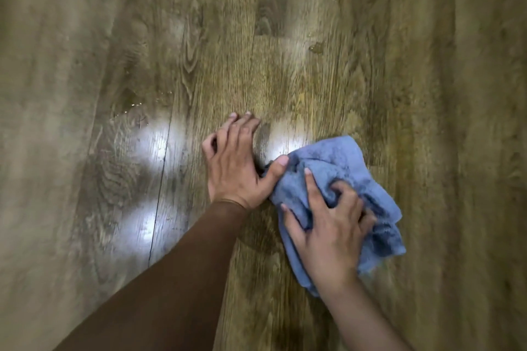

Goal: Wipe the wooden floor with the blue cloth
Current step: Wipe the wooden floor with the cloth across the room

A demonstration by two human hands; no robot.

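Note:
A crumpled blue cloth lies on the wooden floor right of centre. My right hand lies on top of the cloth, its fingers curled into the folds and gripping it. My left hand rests on the floor just left of the cloth with fingers bent, fingertips on the boards; its thumb touches the cloth's left edge. A dark sleeve covers my left forearm.
A wet patch with drops shines on the boards to the upper left. A small water drop sits farther ahead on the right. Bright light reflections glare on the floor left of my hands.

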